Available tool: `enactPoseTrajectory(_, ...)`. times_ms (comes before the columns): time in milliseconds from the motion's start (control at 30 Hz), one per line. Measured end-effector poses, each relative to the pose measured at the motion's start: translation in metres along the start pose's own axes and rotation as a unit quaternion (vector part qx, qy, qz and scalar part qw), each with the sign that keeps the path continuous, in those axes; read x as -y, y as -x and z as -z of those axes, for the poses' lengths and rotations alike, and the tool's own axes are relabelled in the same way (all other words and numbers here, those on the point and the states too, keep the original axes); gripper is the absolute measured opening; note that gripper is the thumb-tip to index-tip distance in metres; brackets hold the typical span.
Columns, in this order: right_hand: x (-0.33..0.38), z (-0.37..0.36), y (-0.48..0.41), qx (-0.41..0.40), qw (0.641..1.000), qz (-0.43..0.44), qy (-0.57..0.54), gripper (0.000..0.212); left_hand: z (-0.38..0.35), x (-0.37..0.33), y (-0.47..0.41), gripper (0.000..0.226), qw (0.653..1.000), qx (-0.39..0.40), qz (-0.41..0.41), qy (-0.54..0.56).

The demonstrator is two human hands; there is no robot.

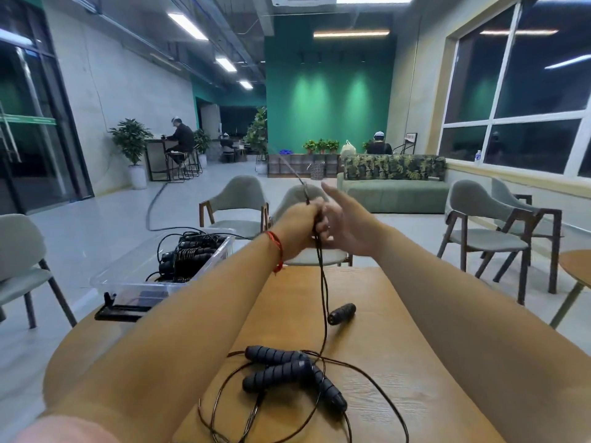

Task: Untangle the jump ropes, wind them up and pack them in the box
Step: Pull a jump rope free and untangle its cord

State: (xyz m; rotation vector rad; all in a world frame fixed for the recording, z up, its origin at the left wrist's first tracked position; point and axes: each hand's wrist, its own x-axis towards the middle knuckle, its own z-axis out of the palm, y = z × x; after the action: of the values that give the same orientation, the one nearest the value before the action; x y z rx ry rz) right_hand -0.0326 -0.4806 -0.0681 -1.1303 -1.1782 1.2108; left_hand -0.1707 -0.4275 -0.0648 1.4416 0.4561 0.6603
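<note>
- At centre frame, the left hand [299, 227] is closed in a fist round a thin dark-brown jump-rope cord [323, 282], with the back of the hand to the camera. A red string bracelet [277, 251] circles its wrist.
- The right hand [348, 231] lies against the left hand, palm toward it, with one finger straight and pointing up. Its other fingers blur where the hands meet, so it cannot be told whether it holds the cord.
- The cord is smooth, glossy and wire-thin. It runs blurred from the top of the fist toward upper left, and hangs below both hands down to the table.
- A pale wooden table with visible grain [399, 346] fills the lower frame.
- Just right of the hanging cord, below the hands, a black cylindrical ribbed foam handle [343, 312] lies on the table top.
- At lower centre, well below the hands, a cluster of three black ribbed handles [276, 375] lies crossed amid loose loops of cord.
- Left of centre, beside the left forearm, a clear rigid plastic box [128, 290] stands on the table. It holds wound black ropes with handles [192, 255].
- A flat black part [121, 310] lies at the box's near end; what it is cannot be told.
- Grey shell chairs with dark wooden legs [240, 199] stand behind the table.
</note>
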Motion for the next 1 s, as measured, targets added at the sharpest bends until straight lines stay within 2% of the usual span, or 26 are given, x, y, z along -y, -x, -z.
enactPoseTrajectory(33, -0.011, 0.002, 0.003, 0.047, 0.999, -0.022, 0.014, 0.084, 0.004, -0.01, -0.004, 0.035, 0.999, -0.024, -0.012, 0.024)
enactPoseTrajectory(67, -0.021, 0.003, 0.004, 0.088, 0.994, -0.046, 0.038, 0.078, 0.008, -0.018, -0.008, 0.035, 0.998, -0.046, -0.023, 0.039)
enactPoseTrajectory(133, -0.035, 0.0, 0.004, 0.136, 0.981, -0.081, 0.109, 0.054, 0.015, -0.032, -0.015, 0.037, 0.995, -0.076, -0.041, 0.049)
enactPoseTrajectory(167, -0.038, -0.004, 0.004, 0.13, 0.978, -0.088, 0.138, 0.044, 0.016, -0.037, -0.017, 0.037, 0.994, -0.086, -0.049, 0.053)
enactPoseTrajectory(233, -0.036, -0.013, 0.0, 0.081, 0.984, -0.078, 0.14, 0.038, 0.02, -0.041, -0.02, 0.035, 0.99, -0.111, -0.074, 0.036)
enactPoseTrajectory(300, -0.023, -0.018, -0.006, 0.025, 0.996, -0.043, 0.078, 0.041, 0.024, -0.035, -0.02, 0.043, 0.989, -0.118, -0.085, -0.013)
enactPoseTrajectory(400, 0.002, -0.024, -0.014, -0.034, 0.998, 0.039, -0.022, 0.045, 0.024, -0.011, -0.011, 0.073, 0.995, -0.053, -0.067, -0.047)
enactPoseTrajectory(500, 0.026, -0.034, -0.023, -0.107, 0.986, 0.088, -0.093, 0.047, 0.02, 0.02, 0.004, 0.083, 0.997, 0.04, -0.027, -0.058)
enactPoseTrajectory(567, 0.039, -0.036, -0.03, -0.131, 0.973, 0.11, -0.153, 0.048, 0.019, 0.043, 0.013, 0.075, 0.994, 0.086, 0.004, -0.074)
enactPoseTrajectory(633, 0.049, -0.032, -0.034, -0.143, 0.963, 0.124, -0.192, 0.049, 0.024, 0.068, 0.017, 0.048, 0.986, 0.103, -0.014, -0.132)
enactPoseTrajectory(700, 0.056, -0.027, -0.037, -0.159, 0.957, 0.132, -0.203, 0.049, 0.03, 0.086, 0.023, 0.035, 0.988, 0.082, -0.016, -0.133)
enactPoseTrajectory(800, 0.062, -0.02, -0.044, -0.191, 0.948, 0.134, -0.217, 0.045, 0.037, 0.104, 0.029, 0.049, 0.995, 0.06, 0.015, -0.074)
enactPoseTrajectory(933, 0.059, 0.0, -0.065, -0.256, 0.949, 0.108, -0.148, 0.043, 0.058, 0.122, 0.023, 0.051, 0.997, 0.061, 0.045, -0.024)
enactPoseTrajectory(1000, 0.051, 0.012, -0.078, -0.258, 0.952, 0.083, -0.144, 0.043, 0.078, 0.129, 0.011, 0.067, 0.996, -0.026, 0.067, 0.043)
